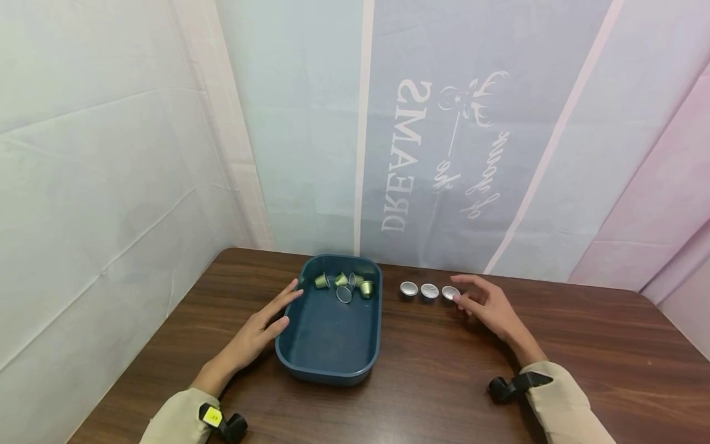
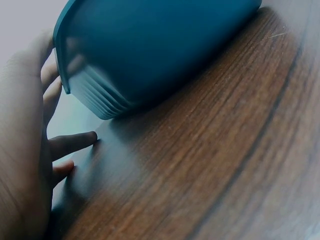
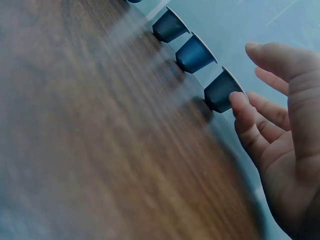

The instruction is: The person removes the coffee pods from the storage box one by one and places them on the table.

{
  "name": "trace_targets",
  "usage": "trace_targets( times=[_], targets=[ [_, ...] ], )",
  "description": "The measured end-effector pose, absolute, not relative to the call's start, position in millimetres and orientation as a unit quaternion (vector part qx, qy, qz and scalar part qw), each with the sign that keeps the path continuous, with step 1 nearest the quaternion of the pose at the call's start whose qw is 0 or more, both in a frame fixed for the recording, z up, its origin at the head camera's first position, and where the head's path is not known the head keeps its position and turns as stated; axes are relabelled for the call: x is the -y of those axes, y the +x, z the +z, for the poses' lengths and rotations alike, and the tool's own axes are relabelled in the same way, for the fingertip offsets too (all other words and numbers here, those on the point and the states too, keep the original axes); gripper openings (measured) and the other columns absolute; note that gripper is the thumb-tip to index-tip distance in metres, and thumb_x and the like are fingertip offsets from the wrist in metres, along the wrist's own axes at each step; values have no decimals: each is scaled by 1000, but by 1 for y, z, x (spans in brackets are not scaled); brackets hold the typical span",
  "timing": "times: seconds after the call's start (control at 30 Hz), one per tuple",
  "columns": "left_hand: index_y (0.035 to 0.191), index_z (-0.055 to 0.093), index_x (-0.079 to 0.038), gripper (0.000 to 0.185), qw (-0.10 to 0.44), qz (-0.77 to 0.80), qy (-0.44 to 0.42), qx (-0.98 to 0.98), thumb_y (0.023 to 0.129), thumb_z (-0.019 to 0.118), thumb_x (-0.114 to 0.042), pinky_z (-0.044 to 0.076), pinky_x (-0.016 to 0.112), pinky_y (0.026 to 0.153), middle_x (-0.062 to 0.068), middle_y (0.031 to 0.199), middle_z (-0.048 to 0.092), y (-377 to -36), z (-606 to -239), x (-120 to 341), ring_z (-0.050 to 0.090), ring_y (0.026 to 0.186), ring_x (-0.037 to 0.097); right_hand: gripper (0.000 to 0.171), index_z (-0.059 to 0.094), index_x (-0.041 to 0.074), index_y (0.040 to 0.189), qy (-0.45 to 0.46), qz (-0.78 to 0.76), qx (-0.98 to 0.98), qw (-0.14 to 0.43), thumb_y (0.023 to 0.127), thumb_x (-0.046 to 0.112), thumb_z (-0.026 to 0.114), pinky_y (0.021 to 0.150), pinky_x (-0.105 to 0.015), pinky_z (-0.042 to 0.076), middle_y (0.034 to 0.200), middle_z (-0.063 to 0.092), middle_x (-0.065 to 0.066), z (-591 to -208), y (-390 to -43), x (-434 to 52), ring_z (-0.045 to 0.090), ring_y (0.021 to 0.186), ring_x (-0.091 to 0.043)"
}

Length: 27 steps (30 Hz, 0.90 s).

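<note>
Three coffee capsules stand in a row on the table, silver lids up: a left one (image 1: pixel 408 288), a middle one (image 1: pixel 429 291) and a right one (image 1: pixel 450 293). Their sides look dark blue in the right wrist view. My right hand (image 1: pixel 488 308) is at the right capsule (image 3: pixel 220 92), one fingertip against its side and another finger stretched out past it, apart from it. Beside a blue plastic tub (image 1: pixel 333 374), my left hand (image 1: pixel 256 336) has its fingers spread, with fingertips at the left rim. Several green-gold capsules (image 1: pixel 367 288) lie at the tub's far end.
The brown wooden table (image 1: pixel 432 382) ends at a hanging cloth (image 1: pixel 310 154) with printed lettering. Another pale cloth (image 1: pixel 111 185) hangs along the left side. Each wrist wears a small black camera mount (image 1: pixel 505 390).
</note>
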<state>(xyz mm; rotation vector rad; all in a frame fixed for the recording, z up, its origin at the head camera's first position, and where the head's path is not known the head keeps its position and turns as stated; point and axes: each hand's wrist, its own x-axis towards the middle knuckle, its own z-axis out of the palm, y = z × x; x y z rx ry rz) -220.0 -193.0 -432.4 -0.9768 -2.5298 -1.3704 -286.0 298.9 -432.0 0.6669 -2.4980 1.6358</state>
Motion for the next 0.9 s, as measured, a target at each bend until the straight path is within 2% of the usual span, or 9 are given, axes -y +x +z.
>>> trace_targets(
  times=[0.17,0.3,0.47,0.57,0.63,0.8,0.9],
  targets=[
    [151,32,-20,53,52,-450,-322,831,101,44,-8,29,44,108,1,159,14,-220,-432,193,18,143,23,42,55,0,127,205,535,818,61,90,11,68,42,-36,46,72,62,-25,-426,-284,-298,55,49,-30],
    [151,32,-20,53,53,-449,-320,832,101,44,-8,29,46,107,0,159,14,-221,-433,193,18,143,23,40,56,-1,125,216,544,808,74,88,5,69,47,-36,47,80,63,-29,-421,-284,-295,57,59,-37],
    [150,33,-16,52,54,-449,-319,833,101,44,-7,28,42,108,2,159,14,-222,-436,195,18,143,23,42,57,-1,125,247,533,806,75,86,4,71,61,-26,50,91,65,-22,-409,-281,-284,64,75,-26],
    [151,32,-16,51,54,-448,-320,833,101,44,-8,28,39,109,2,159,14,-222,-435,195,17,143,23,42,58,2,125,258,524,808,70,87,7,71,66,-24,49,87,66,-15,-401,-278,-276,64,77,-19],
    [151,32,-16,51,52,-449,-319,833,101,44,-9,28,40,109,1,159,14,-221,-434,195,17,143,22,41,58,4,125,265,524,806,70,87,9,71,66,-25,49,87,67,-13,-396,-276,-272,65,78,-20],
    [151,31,-18,52,53,-446,-321,834,101,44,-9,29,46,107,2,159,14,-220,-432,193,18,143,23,38,59,4,124,284,532,795,66,87,7,70,63,-26,49,87,67,-18,-387,-272,-258,64,75,-31],
    [151,31,-19,52,54,-445,-320,835,101,44,-8,30,49,106,3,159,14,-220,-433,193,18,143,23,37,60,8,123,295,529,793,64,87,8,71,60,-27,48,85,66,-15,-384,-273,-247,63,73,-31]
  ],
)
